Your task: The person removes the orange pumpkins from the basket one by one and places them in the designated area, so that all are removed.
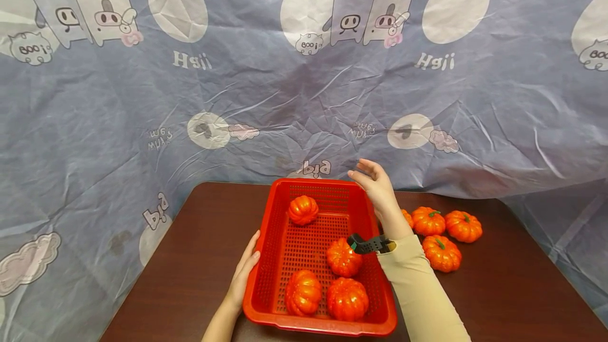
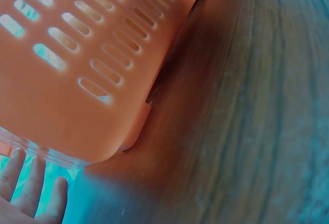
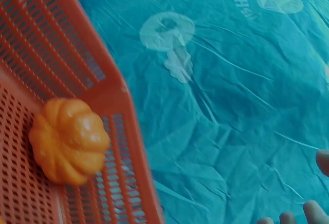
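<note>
In the head view, a red plastic basket (image 1: 294, 322) with slotted walls is in the middle of the table. Several small orange pumpkins lie inside it: one pumpkin (image 1: 303, 210) at the far left, another (image 1: 344, 257) right of centre, and a pair near the front. My left hand (image 1: 243, 273) lies along the basket's left side, its fairly straight fingers touching the wall. Above the far right rim is my right hand (image 1: 377, 189), fingers loosely bent and holding nothing. The right wrist view shows one pumpkin (image 3: 69, 141) in a basket corner, with fingertips at the lower right edge.
More orange pumpkins (image 1: 442, 253) with green stems are grouped on the brown table (image 1: 209, 236), right of the basket; my right arm partly hides one. A grey-blue printed cloth (image 1: 266, 94) hangs behind. A black wrist mount (image 1: 368, 244) sits on the right wrist.
</note>
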Demonstrator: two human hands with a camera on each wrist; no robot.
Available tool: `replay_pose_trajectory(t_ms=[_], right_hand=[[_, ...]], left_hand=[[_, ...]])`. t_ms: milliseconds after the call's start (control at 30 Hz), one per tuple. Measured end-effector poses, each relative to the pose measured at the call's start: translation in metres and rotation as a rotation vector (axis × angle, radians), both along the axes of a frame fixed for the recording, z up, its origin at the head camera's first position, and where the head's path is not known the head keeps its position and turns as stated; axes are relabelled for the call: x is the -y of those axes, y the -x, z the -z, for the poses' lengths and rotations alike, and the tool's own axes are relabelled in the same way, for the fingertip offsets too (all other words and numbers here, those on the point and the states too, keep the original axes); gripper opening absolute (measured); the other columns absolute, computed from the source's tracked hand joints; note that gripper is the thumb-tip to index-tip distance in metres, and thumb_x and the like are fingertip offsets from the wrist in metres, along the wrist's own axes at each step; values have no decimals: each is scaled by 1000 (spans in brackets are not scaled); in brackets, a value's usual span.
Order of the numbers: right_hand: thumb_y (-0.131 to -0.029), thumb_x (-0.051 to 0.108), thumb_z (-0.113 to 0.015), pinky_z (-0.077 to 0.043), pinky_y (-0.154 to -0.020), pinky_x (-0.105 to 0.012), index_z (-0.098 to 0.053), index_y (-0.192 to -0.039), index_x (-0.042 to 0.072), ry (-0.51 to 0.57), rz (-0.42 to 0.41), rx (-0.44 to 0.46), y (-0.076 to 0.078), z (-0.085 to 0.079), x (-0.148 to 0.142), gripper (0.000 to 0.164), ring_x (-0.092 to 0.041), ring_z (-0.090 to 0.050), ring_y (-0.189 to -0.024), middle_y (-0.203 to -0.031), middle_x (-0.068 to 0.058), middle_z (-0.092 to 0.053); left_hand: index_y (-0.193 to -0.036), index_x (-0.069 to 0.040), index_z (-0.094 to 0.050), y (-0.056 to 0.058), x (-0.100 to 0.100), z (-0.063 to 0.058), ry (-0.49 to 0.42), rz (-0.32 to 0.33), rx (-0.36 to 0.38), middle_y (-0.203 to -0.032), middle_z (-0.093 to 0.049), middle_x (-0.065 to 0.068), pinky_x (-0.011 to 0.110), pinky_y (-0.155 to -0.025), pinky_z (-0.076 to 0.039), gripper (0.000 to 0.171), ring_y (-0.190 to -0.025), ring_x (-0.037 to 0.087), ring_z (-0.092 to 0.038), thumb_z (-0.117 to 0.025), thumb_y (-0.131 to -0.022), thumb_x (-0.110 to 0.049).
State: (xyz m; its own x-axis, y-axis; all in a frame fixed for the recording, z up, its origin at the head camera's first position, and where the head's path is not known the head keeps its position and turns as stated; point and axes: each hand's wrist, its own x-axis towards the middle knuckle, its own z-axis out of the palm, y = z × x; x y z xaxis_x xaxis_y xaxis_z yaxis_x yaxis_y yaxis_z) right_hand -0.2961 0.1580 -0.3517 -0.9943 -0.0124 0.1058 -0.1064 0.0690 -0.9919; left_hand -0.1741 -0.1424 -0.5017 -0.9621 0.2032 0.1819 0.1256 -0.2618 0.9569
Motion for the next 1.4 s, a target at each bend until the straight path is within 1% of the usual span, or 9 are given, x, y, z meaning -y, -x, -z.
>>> replay_pose_trajectory(t_ms=[100, 200, 400, 567, 700, 1000, 1167, 1300, 1400], right_hand=[[-88, 15, -65, -36, -102, -37, -35, -141, 2, 37, -13, 16, 4, 5, 11, 62, -29, -37, -128, -141, -17, -37], [-88, 13, -65, -37, -101, -36, -38, -139, 2, 46, -14, 36, 7, 11, 22, 59, -27, -38, -127, -139, -16, -39], [-86, 17, -66, -35, -102, -41, -42, -137, 3, -15, -10, 71, 11, 21, 45, 58, -29, -40, -126, -137, -14, -44], [-85, 20, -68, -33, -101, -45, -45, -133, 4, -42, -1, 95, 15, 30, 59, 55, -30, -41, -124, -135, -16, -47], [-86, 20, -68, -35, -100, -44, -47, -132, 3, -30, -4, 128, 19, 41, 66, 54, -30, -44, -123, -135, -17, -47], [-85, 22, -69, -35, -101, -45, -48, -131, 0, -47, 31, 170, 25, 65, 73, 55, -33, -45, -122, -131, -20, -49], [-82, 23, -71, -38, -98, -43, -50, -128, -1, -57, 57, 182, 26, 74, 78, 56, -33, -48, -118, -128, -20, -51], [-82, 25, -71, -41, -95, -43, -52, -126, 1, -103, 62, 185, 28, 83, 82, 54, -33, -50, -115, -128, -20, -51], [-84, 27, -70, -40, -95, -46, -51, -130, 3, -152, 26, 193, 27, 86, 84, 55, -34, -47, -118, -133, -19, -47]], left_hand=[[-152, -17, -9, -1, 0, -1, -6, 9, 0, -154, -10, 7, 22, -100, -32, 54, -134, 23, -24, -29, -102, -24], [-152, -17, -8, -1, -1, 1, 1, 9, 1, -154, -9, 7, 22, -100, -32, 54, -134, 24, -23, -29, -102, -24], [-152, -18, -9, 2, -1, 7, 21, -6, 8, -155, -10, 7, 22, -100, -32, 53, -135, 25, -21, -28, -103, -25], [-152, -18, -10, 0, -1, 5, 16, -7, 2, -154, -11, 7, 22, -100, -32, 53, -134, 24, -23, -28, -102, -24], [-152, -18, -10, 0, -1, 2, 8, 0, 1, -154, -11, 7, 22, -100, -31, 53, -134, 23, -23, -29, -102, -24], [-152, -15, -9, 1, 0, -1, 0, 1, 2, -154, -11, 7, 21, -100, -32, 54, -134, 25, -22, -29, -102, -23], [-152, -14, -9, 1, 0, 0, 7, -3, 4, -154, -11, 7, 21, -100, -32, 54, -134, 21, -25, -29, -102, -23], [-152, -15, -9, 2, 0, 3, 25, -18, 1, -154, -12, 7, 20, -99, -32, 54, -132, 17, -27, -28, -102, -23], [-152, -16, -10, 3, 0, 5, 30, -25, -1, -154, -12, 7, 20, -99, -32, 53, -132, 15, -28, -28, -102, -23]])
